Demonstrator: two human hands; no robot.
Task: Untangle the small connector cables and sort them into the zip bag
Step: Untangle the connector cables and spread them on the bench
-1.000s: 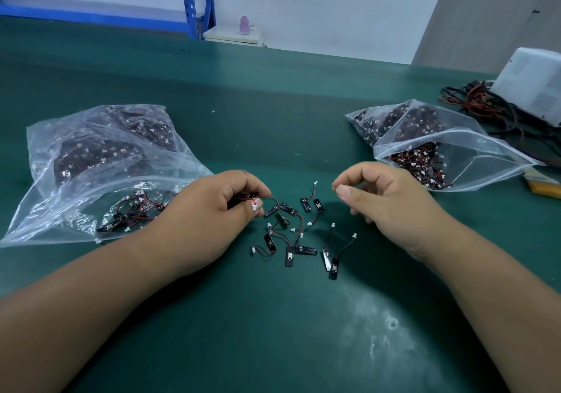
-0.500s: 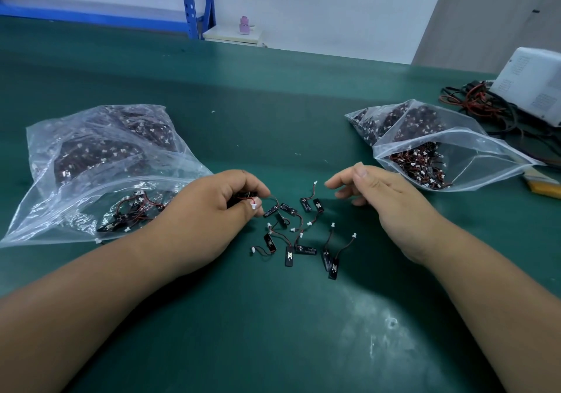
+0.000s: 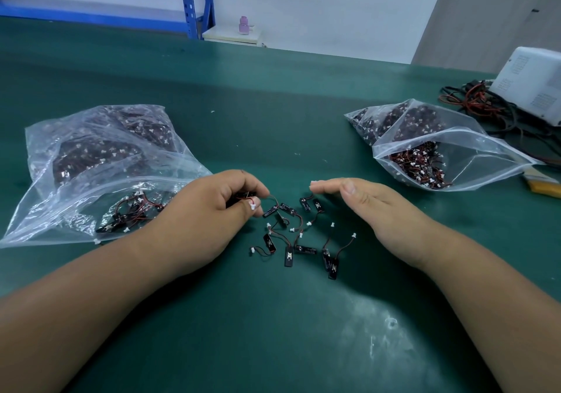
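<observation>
Shows small connector cables [image 3: 291,241] scattered loose on the green mat [image 3: 273,332], between both hands. Pinches a few more cables in the curled left hand [image 3: 212,210], white plug [image 3: 252,207] poking out by the thumb; holds the right hand [image 3: 373,210] flat, fingers straight, grasping nothing, over the pile's far side. Shows the left zip bag [image 3: 91,165] just behind the left hand, the right zip bag [image 3: 455,155] gaping open near the right hand, with the white device [image 3: 534,83] and wire tangle [image 3: 467,101] beyond.
</observation>
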